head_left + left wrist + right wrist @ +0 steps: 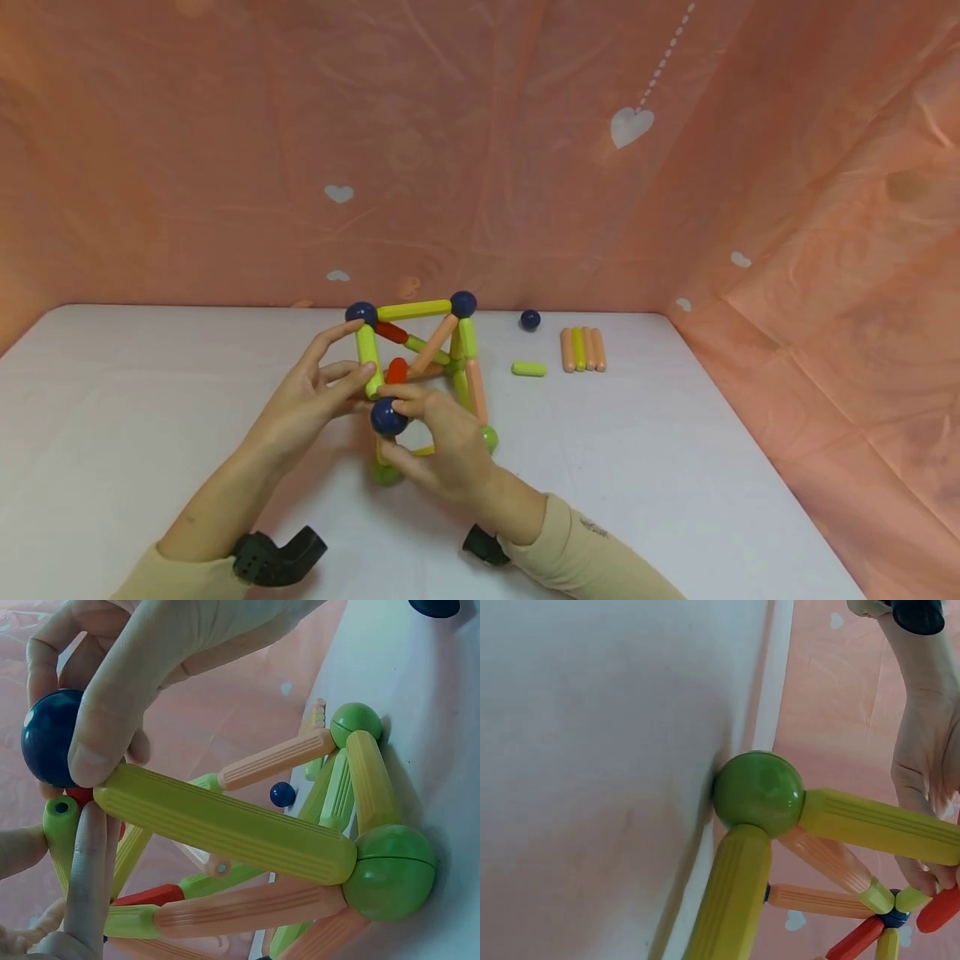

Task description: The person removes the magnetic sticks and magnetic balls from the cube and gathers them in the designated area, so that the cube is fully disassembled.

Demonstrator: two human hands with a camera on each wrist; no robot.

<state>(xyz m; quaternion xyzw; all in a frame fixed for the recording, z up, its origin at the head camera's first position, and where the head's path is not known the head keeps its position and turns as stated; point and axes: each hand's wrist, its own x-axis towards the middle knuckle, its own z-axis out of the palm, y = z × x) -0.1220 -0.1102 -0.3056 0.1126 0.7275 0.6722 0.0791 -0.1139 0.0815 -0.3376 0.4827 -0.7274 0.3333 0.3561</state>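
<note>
A frame of magnetic rods and balls stands on the table, with green balls (394, 871) at its base and blue balls (463, 304) on top. My left hand (300, 408) pinches a light green rod (369, 360) that slopes down from the top left blue ball (362, 314). My right hand (450, 446) grips another blue ball (388, 416) between thumb and fingers at the near corner. In the left wrist view, this ball sits beside the upper end of a yellow-green rod (225, 825) and close to a red rod end. The right wrist view shows a green base ball (757, 793) joining several rods.
Right of the frame lie a loose blue ball (530, 320), a short light green rod (529, 368) and a row of several peach and yellow-green rods (589, 349). Behind the white table (675, 483) hangs a pink cloth (480, 167) with hearts.
</note>
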